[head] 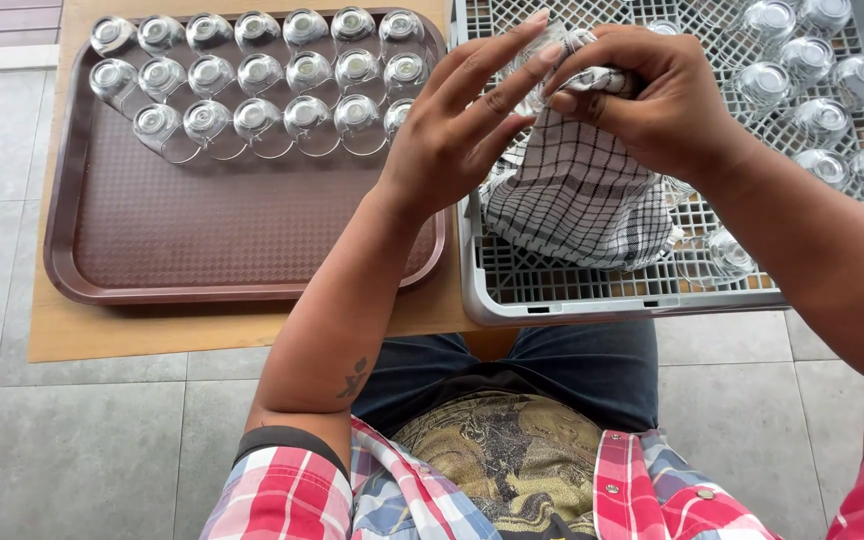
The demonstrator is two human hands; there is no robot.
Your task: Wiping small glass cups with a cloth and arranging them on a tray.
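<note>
The left hand (462, 130) cradles a small clear glass (542, 60) with fingers spread, steadying it while the right hand (652, 100) pinches a checked cloth (582, 195) into it. Beneath the grip sits a grey rack (552, 300) of glasses; left of it, a brown tray (202, 240) holds upturned rows

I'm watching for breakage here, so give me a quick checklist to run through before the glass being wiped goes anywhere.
1. Glass held by both hands: ok, left hand steadies it, right hand grips it through the cloth.
2. Checked cloth kept off neighbouring glasses: not ok, it drapes onto the grey rack, over a glass.
3. Free space on the brown tray: ok, its near half is bare.
4. Tray glasses in tidy rows, mouths down: ok.
5. Glass dry and spotless: cannot tell, mostly hidden.
</note>
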